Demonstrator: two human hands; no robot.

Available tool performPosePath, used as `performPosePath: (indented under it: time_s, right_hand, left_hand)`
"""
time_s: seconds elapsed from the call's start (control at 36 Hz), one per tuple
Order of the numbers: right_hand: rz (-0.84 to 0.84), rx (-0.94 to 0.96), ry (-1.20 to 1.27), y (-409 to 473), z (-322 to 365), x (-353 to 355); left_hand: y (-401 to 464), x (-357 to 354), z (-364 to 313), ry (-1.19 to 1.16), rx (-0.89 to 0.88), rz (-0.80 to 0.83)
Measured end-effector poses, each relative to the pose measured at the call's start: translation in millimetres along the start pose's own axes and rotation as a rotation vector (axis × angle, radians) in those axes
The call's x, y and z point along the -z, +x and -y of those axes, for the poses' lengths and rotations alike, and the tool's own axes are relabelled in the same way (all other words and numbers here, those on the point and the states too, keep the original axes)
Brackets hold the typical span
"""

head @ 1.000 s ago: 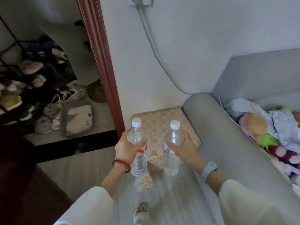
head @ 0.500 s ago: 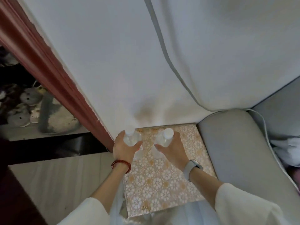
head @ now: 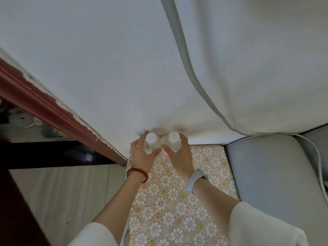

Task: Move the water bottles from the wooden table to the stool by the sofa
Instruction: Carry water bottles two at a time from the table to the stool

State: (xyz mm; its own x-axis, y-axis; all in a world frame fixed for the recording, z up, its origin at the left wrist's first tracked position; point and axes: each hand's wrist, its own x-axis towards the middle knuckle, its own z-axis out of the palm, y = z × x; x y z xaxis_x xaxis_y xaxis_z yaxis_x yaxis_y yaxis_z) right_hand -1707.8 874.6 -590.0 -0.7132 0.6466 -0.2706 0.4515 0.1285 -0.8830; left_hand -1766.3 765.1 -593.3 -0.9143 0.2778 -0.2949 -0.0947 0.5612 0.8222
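Stool [head: 179, 201]: far edge against the wall [head: 110, 68], right edge against the sofa arm [head: 276, 174]; near part bare. Water bottles, two, upright at the far edge: our left hand [head: 142, 155] wraps the left bottle [head: 150, 143], our right hand [head: 179, 153] the right bottle [head: 173, 142]. Door frame [head: 53, 110] stands left.

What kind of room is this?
Most likely a home living room. A grey sofa arm sits beside a stool with a floral cover against a white wall, next to a red door frame.
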Motion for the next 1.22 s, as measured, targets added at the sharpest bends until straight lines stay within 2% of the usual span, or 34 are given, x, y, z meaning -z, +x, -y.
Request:
performPosePath:
  time_s: [0.11, 0.33, 0.56, 0.67, 0.81, 1.0, 1.14, 1.22]
  right_hand:
    - [-0.002, -0.05, 0.008, -5, -2, 0]
    - [-0.072, -0.065, 0.054, -4, 9, -9]
    - [0.043, -0.132, 0.054, -2, 14, -3]
    - [0.134, -0.165, 0.056, -5, 19, 8]
    - [0.13, -0.21, -0.065, -27, 35, 25]
    - [0.389, -0.199, -0.232, -93, 88, 19]
    - [0.594, -0.022, -0.299, -172, 137, -26]
    - [0.717, 0.108, -0.325, -251, 163, -62]
  left_hand:
    - [1, 5, -3, 0.018, -0.004, 0.016]
    - [2, 4, -1, 0.06, 0.014, -0.078]
    - [3, 2, -1, 0.065, 0.079, -0.089]
    - [1, 4, -9, 0.095, 0.083, -0.021]
    - [-23, 20, -19, 0.086, 0.138, 0.023]
    - [-101, 98, -19, 0.075, 0.129, -0.124]
    - [-191, 189, -3, 0.102, 0.142, -0.347]
    - [-275, 247, 19, 0.105, 0.153, -0.508]
